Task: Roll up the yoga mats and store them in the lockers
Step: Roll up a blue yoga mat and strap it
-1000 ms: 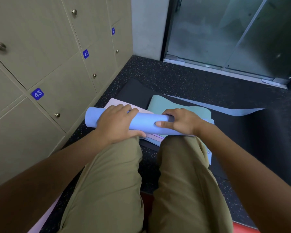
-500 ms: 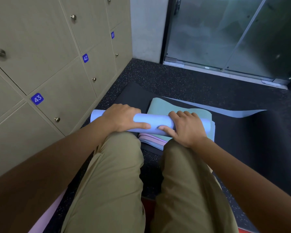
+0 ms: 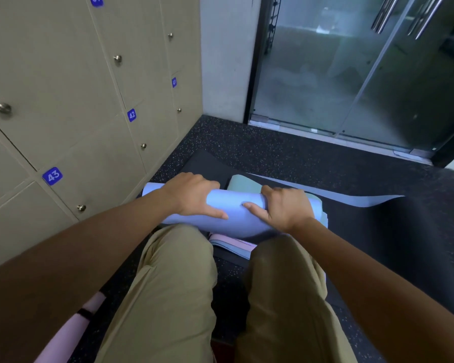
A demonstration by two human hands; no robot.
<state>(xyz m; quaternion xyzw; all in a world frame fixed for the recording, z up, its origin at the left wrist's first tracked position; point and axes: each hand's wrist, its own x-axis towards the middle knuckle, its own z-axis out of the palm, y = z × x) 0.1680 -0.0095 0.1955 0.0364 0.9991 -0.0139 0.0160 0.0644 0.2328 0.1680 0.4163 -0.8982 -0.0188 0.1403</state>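
Pink mat [image 3: 71, 328]: at 7 o'clock, nearest, lying beside the left knee; it looks already rolled and bound by a dark band. Only part of it is in view.

Flat mat stack [image 3: 233, 243]: between the knees, pink and pale blue edges showing, lying on a black mat [image 3: 404, 231] spread on the floor.

Blue mat [image 3: 233, 208]: the item in hand, a roll lying crosswise just past the knees, on the stack. Judged light, soft and springy foam; likely to loosen if let go. Its unrolled tail [image 3: 351, 199] runs out toward 2 o'clock, so rolling is judged unfinished.

Left hand [image 3: 192, 197]: wrapped over the roll's left part, fingers over the top, thumb pressed along the near face.

Right hand [image 3: 286, 208]: curled round the roll's right part, thumb on the near face. Best hold, in my judgement: both hands spread wide, pressure even, so the ends stay flush.

Green mat [image 3: 244, 183]: folded or rolled, just behind the blue roll at 12 o'clock.

Lockers [image 3: 89, 127]: from 9 to 11 o'clock, doors closed, numbered 43, 42, 41. A door must be opened before storing.

Floor [image 3: 273, 150]: dark speckled rubber, open room toward 12 o'clock up to a glass door [image 3: 351, 74].
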